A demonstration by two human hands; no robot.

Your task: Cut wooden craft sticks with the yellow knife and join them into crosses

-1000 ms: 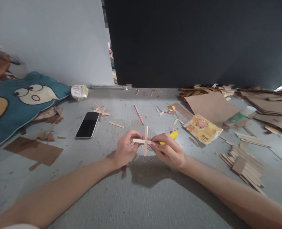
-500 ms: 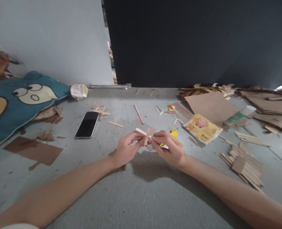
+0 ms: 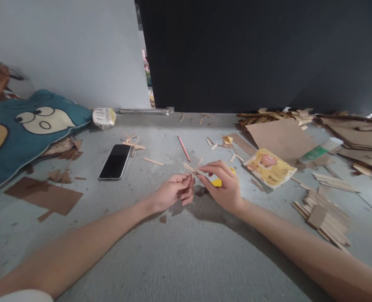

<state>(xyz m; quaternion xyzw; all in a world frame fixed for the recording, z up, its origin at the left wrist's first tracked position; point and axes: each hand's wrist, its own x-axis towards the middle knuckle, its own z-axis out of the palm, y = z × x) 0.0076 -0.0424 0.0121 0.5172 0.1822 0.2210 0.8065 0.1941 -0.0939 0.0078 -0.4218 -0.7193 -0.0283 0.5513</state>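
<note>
"What do the hands show on your feed?"

"From my remote post, I see the left hand (image 3: 175, 192) pinching crossed wooden sticks (image 3: 190, 168), held to the right of the phone (image 3: 115, 162). The right hand (image 3: 223, 186) curves thumb and forefinger about the piece's other side; whether they grip it, I cannot tell."

"And around the phone?"

"A joined stick cluster (image 3: 134, 145) just beside its far end, a lone stick (image 3: 153, 161) near its right, a yellow packet (image 3: 270, 167) well to its right."
</note>
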